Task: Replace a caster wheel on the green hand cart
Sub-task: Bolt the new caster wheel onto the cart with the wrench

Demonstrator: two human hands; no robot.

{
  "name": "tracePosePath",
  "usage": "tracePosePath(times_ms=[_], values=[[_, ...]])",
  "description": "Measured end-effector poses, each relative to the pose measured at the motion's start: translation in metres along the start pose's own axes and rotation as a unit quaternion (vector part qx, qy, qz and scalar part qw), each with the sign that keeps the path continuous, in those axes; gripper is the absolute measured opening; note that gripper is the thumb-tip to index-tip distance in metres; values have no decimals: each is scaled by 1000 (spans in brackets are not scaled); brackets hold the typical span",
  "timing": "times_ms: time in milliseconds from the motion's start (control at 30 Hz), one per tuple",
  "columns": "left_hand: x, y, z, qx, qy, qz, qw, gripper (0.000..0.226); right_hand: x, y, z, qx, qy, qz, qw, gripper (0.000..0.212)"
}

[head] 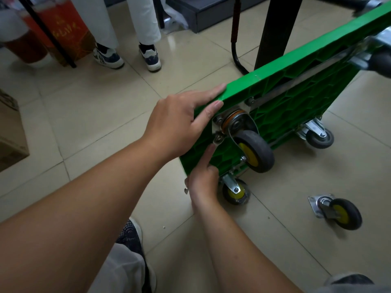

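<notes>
The green hand cart (296,66) stands tipped on its side, its ribbed underside facing right. My left hand (182,125) grips the cart's near upper corner, fingers wrapped over the edge. A caster with a grey tyre and yellow hub (251,149) sits on its metal plate at that corner. My right hand (203,180) is below it, index finger stretched up to a bolt (218,139) on the plate's lower left corner. A loose caster wheel (338,212) lies on the floor to the right.
Two more casters are fixed to the cart, one low (236,191) and one further right (319,137). A second person's legs and sneakers (127,56) stand at the back. A cardboard box (10,132) sits at left, a black table leg (275,32) behind the cart.
</notes>
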State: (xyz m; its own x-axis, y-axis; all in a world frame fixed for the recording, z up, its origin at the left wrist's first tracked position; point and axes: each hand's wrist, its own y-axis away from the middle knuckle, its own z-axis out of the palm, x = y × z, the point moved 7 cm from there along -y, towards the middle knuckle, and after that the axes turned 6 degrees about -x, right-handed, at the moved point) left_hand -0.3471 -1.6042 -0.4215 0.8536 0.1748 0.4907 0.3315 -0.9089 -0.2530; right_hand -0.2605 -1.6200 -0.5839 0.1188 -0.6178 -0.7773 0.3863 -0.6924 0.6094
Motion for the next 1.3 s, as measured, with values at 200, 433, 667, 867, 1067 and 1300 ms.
tracePosePath(times_ms=[200, 433, 667, 867, 1067, 1300], values=[[-3, -2, 1, 5, -13, -1, 1000, 40, 5, -3, 7, 17, -31, 47, 998, 89], [-7, -3, 2, -19, -1, -36, 999, 39, -1, 15, 29, -54, -155, 195, 967, 94], [-6, -5, 2, -39, -16, -48, 998, 39, -15, 22, 35, -110, -247, 203, 941, 77], [-5, -5, 3, -53, -6, -42, 998, 41, 5, 20, 27, -52, -181, 129, 974, 65], [-4, -4, 3, -50, -13, -37, 998, 41, 3, 1, -45, 78, 192, -134, 969, 80], [-3, -3, 3, -48, -20, -32, 998, 42, -23, -32, -61, 57, 271, -246, 929, 77]])
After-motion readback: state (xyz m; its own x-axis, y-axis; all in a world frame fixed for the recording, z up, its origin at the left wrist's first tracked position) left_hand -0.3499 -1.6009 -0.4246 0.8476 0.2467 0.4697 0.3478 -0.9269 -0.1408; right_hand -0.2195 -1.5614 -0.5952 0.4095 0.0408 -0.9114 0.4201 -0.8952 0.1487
